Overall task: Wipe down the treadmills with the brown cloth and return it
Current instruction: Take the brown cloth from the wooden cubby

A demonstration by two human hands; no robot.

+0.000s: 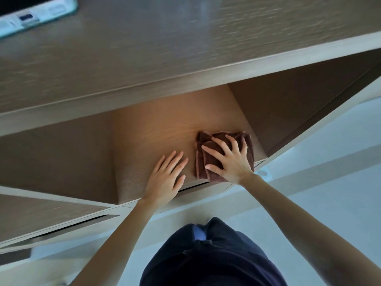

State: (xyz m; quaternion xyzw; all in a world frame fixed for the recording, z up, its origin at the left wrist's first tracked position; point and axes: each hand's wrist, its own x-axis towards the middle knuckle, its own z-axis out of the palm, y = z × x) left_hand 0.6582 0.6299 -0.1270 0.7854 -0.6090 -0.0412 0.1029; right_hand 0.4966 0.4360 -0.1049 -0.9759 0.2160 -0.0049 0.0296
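The brown cloth [208,159] lies folded on the floor of an open wooden shelf compartment [156,141], near its front right corner. My right hand [228,159] rests flat on top of the cloth with fingers spread. My left hand [167,176] lies flat on the bare shelf board just left of the cloth, fingers straight and not touching it. No treadmill is in view.
A wooden cabinet top [165,48] runs above the compartment, with a white and teal device [35,15] at its far left. Other compartments open to the left [51,157] and right [299,114]. Pale floor [319,182] lies below, beside my dark trousers.
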